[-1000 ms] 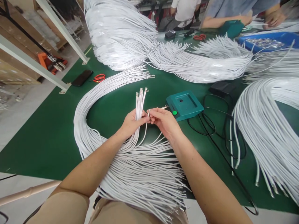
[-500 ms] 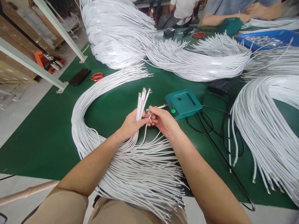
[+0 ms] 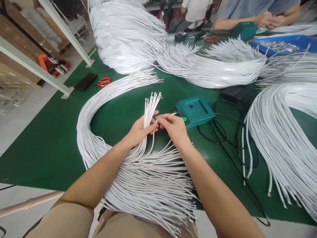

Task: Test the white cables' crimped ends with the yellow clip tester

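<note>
My left hand is closed around a small bunch of white cables, their metal-tipped ends standing up above the thumb. One single white cable rises apart from that bunch. Its end is pinched between my right thumb and fingertips, right beside the left thumb. Just beyond my right hand sits a teal device with a lit green button; the hand partly hides a thin metal shaft at its side. Many more white cables lie under my forearms and spill over the table edge.
Red-handled scissors and a black phone lie at the left on the green table. Large cable bundles fill the back and right. Black cords trail from the device. A co-worker's hands are near a blue tray.
My right hand has turned and its fingers have drawn together at the single cable's end. The bunch in my left hand has fanned slightly. The device's shaft is now more hidden.
</note>
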{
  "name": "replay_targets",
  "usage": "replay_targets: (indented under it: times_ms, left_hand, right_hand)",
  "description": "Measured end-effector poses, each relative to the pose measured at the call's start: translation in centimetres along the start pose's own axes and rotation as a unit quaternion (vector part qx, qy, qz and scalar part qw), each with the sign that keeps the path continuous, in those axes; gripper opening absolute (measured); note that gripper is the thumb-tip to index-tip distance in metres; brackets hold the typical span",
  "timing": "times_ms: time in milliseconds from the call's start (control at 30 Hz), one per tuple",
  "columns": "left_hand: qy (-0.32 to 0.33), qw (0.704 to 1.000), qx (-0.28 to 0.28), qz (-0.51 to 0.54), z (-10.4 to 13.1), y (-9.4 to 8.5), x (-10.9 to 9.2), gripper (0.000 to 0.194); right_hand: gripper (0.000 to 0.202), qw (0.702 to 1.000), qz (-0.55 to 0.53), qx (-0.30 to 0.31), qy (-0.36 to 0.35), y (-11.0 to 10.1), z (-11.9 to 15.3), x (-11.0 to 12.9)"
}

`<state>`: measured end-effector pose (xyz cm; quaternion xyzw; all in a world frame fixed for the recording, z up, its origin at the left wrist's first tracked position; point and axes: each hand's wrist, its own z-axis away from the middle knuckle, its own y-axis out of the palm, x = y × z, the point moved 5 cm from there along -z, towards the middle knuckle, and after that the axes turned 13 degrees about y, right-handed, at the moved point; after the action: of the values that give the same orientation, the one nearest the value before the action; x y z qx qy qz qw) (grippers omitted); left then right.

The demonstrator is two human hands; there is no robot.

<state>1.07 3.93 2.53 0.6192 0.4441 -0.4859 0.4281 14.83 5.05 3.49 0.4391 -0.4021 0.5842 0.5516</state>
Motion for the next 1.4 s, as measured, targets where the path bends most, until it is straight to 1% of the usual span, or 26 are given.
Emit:
replay_targets:
  times_ms: [67, 100, 133, 167, 200, 267, 300, 333, 367, 400, 467, 533, 667, 700, 800, 1000, 1167, 1267, 1300, 1333, 1400]
  left_hand:
    - [-0.024, 0.999, 0.000, 0.028, 0.0, 0.0, 0.2, 0.044]
    - [-0.041, 0.998, -0.004, 0.048, 0.1, 0.0, 0.4, 0.043]
    - [-0.061, 0.996, -0.010, 0.070, 0.1, 0.0, 0.6, 0.043]
    - [-0.082, 0.992, -0.016, 0.094, 0.1, -0.1, 0.8, 0.043]
    - [-0.102, 0.988, -0.021, 0.118, 0.1, -0.2, 1.0, 0.043]
    - [-0.132, 0.979, -0.026, 0.155, 0.1, -0.3, 1.3, 0.044]
    - [-0.138, 0.976, -0.027, 0.166, 0.1, -0.3, 1.4, 0.044]
    - [-0.137, 0.976, -0.029, 0.170, 0.0, -0.4, 1.4, 0.044]
    - [-0.131, 0.977, -0.031, 0.163, -0.1, -0.5, 1.5, 0.044]
    - [-0.121, 0.981, -0.034, 0.146, -0.2, -0.6, 1.5, 0.044]
    - [-0.100, 0.990, -0.041, 0.094, -0.4, -0.9, 1.6, 0.044]
    - [-0.084, 0.995, -0.044, 0.034, -0.6, -1.1, 1.8, 0.045]
    - [-0.067, 0.996, -0.042, -0.044, -0.9, -1.3, 1.9, 0.043]
    - [-0.066, 0.995, -0.042, -0.055, -0.9, -1.3, 1.9, 0.042]
    - [-0.065, 0.994, -0.040, -0.083, -1.1, -1.3, 1.9, 0.042]
    - [-0.070, 0.986, -0.051, -0.140, -1.3, -1.3, 2.2, 0.040]
    - [-0.073, 0.983, -0.041, -0.164, -1.3, -1.3, 2.6, 0.039]
    - [-0.069, 0.983, -0.040, -0.162, -1.4, -1.3, 2.6, 0.039]
    - [-0.070, 0.984, -0.040, -0.161, -1.4, -1.3, 2.5, 0.039]
    - [-0.072, 0.984, -0.041, -0.160, -1.4, -1.3, 2.5, 0.040]
    - [-0.078, 0.985, -0.040, -0.149, -1.4, -1.4, 2.5, 0.040]
  right_hand:
    - [0.016, 0.992, 0.099, -0.043, -0.064, 0.0, 0.1, 0.2]
    - [0.017, 0.980, 0.156, -0.067, -0.104, 0.0, 0.3, 0.4]
    - [0.019, 0.960, 0.218, -0.092, -0.148, 0.2, 0.5, 0.7]
    - [0.021, 0.933, 0.281, -0.115, -0.194, 0.4, 0.8, 0.9]
    - [0.024, 0.899, 0.343, -0.133, -0.237, 0.7, 1.1, 1.1]
    - [0.029, 0.827, 0.449, -0.147, -0.306, 1.4, 1.7, 1.3]
    - [0.031, 0.797, 0.488, -0.145, -0.326, 1.6, 1.8, 1.3]
    - [0.032, 0.776, 0.517, -0.137, -0.336, 1.7, 1.8, 1.4]
    - [0.031, 0.765, 0.534, -0.129, -0.337, 1.6, 1.6, 1.5]
    - [0.029, 0.760, 0.543, -0.124, -0.334, 1.4, 1.4, 1.7]
    - [0.020, 0.760, 0.553, -0.133, -0.316, 0.5, 0.6, 2.3]
    - [0.019, 0.749, 0.577, -0.131, -0.298, -0.3, -0.5, 2.9]
    - [0.015, 0.700, 0.664, -0.035, -0.258, -0.6, -2.4, 3.2]
    - [0.014, 0.693, 0.676, -0.021, -0.250, -0.7, -2.6, 3.2]
    - [0.012, 0.687, 0.686, -0.015, -0.238, -0.8, -2.9, 3.3]
    - [0.014, 0.689, 0.684, -0.021, -0.239, -0.8, -3.0, 3.2]
    - [0.013, 0.687, 0.689, -0.024, -0.228, -0.7, -3.0, 3.4]
    - [0.011, 0.705, 0.666, -0.028, -0.242, -1.0, -2.7, 3.3]
    - [0.014, 0.713, 0.651, -0.048, -0.256, -1.3, -2.6, 3.3]
    - [0.019, 0.719, 0.635, -0.082, -0.269, -1.8, -2.4, 3.4]
    - [0.030, 0.721, 0.610, -0.178, -0.277, -3.0, -2.2, 3.3]
